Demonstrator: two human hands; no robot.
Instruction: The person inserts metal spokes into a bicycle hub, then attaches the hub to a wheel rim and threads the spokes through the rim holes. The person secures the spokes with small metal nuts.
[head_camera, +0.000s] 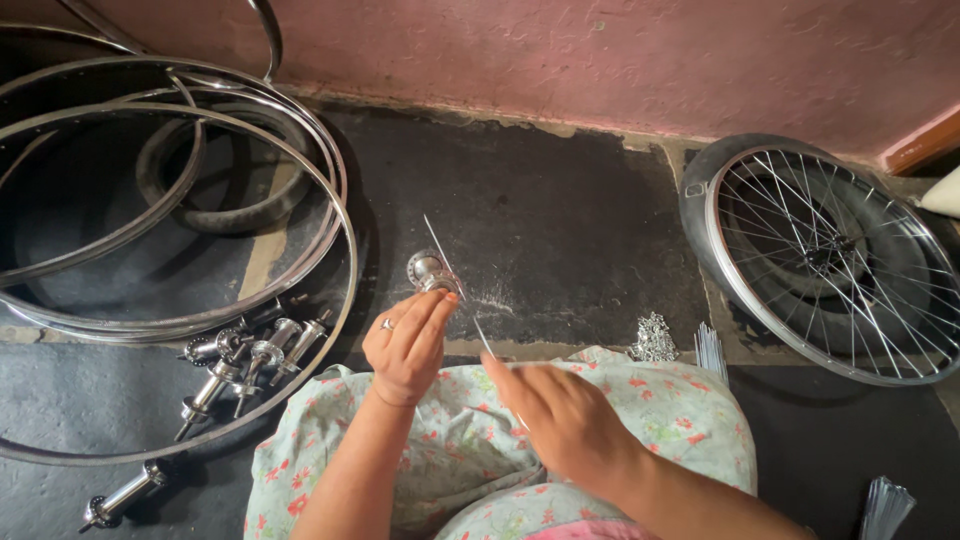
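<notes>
- Hub, shiny metal, sits over our lap, pinched in our left hand.
- Right of the hub, our right hand pinches a thin spoke crossing it.
- Left of the hub lie bare rims.

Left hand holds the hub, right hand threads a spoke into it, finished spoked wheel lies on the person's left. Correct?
Not quite. The head view shows the spoked wheel on the person's right; the bare rims lie on the left. The rest holds: the left hand holds the hub and the right hand works a spoke into it.
</notes>
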